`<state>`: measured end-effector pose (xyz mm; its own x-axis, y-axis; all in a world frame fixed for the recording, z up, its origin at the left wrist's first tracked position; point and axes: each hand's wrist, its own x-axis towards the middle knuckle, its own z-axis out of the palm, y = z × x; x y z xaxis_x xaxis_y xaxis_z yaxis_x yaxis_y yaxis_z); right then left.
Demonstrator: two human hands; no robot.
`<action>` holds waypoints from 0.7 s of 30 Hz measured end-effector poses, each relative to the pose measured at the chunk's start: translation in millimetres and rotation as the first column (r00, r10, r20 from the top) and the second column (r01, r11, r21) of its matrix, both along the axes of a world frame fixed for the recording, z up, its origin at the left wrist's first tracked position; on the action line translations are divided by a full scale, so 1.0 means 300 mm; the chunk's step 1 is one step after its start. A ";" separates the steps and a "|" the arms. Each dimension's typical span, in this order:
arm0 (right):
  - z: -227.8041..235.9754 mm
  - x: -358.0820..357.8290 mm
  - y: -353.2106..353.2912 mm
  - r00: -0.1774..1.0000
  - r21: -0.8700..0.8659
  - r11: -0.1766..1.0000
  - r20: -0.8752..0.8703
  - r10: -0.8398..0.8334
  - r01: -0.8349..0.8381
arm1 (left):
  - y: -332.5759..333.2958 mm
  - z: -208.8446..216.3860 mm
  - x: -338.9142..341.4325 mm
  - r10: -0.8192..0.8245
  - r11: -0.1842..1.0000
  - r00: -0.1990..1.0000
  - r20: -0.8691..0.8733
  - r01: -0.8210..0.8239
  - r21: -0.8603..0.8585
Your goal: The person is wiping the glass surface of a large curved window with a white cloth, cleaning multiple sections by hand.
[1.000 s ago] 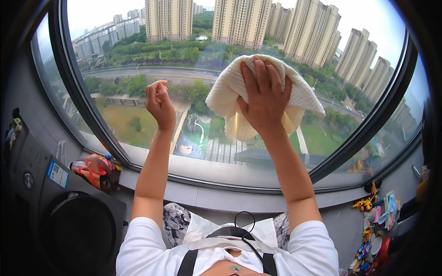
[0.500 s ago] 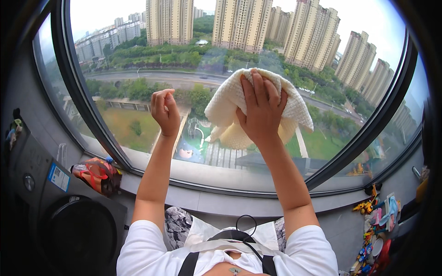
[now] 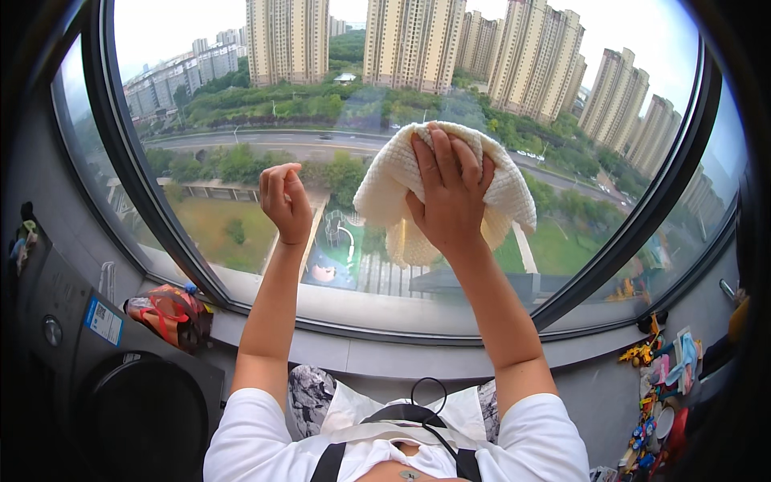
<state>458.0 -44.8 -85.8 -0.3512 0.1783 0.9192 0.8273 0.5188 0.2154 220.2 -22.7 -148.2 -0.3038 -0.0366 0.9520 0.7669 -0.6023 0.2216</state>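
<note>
My right hand (image 3: 450, 193) presses a cream waffle-weave cloth (image 3: 385, 189) flat against the window pane (image 3: 241, 104), fingers spread over the cloth's upper middle. The cloth hangs below and to both sides of the hand. My left hand (image 3: 283, 199) is raised to the left of the cloth, fingers curled loosely, resting near or on the glass and holding nothing. Both forearms rise from the lower edge of the head view.
A dark window frame (image 3: 128, 185) curves around the pane above a grey sill (image 3: 345, 321). A red and orange bag (image 3: 169, 313) lies on a dark appliance (image 3: 120, 394) at the left. Several small colourful items (image 3: 662, 377) sit at the right.
My right hand has slid the cloth down the glass a little. My left hand has dropped slightly as well and stays curled.
</note>
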 end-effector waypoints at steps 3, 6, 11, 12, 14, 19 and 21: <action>0.012 -0.003 0.004 1.000 0.006 1.000 -0.022 -0.021 0.021 | -0.007 0.004 0.006 0.007 1.000 1.000 -0.013 -0.007 -0.016; -0.033 0.009 0.002 1.000 0.021 1.000 -0.004 -0.019 0.019 | -0.013 0.007 0.008 0.002 1.000 1.000 -0.012 -0.003 -0.015; 0.021 -0.013 -0.006 1.000 0.006 1.000 -0.004 -0.018 0.018 | -0.004 -0.009 0.012 -0.033 0.999 0.999 0.028 0.033 -0.006; 0.005 -0.010 -0.008 0.999 -0.013 1.000 -0.029 0.014 -0.014 | -0.008 -0.009 0.009 -0.023 1.000 1.000 0.012 0.023 -0.011; -0.052 0.007 -0.013 1.000 -0.022 0.999 0.006 0.031 -0.031 | -0.013 0.008 0.011 -0.012 1.000 1.000 -0.015 0.012 -0.002; -0.067 0.131 -0.005 0.993 -0.032 0.999 0.119 0.012 -0.008 | -0.010 -0.002 -0.002 -0.017 1.000 1.000 -0.022 0.017 -0.024; -0.088 0.251 0.010 0.993 0.034 0.995 -0.067 0.099 -0.097 | -0.013 0.002 -0.012 -0.026 0.999 0.998 -0.059 0.025 -0.033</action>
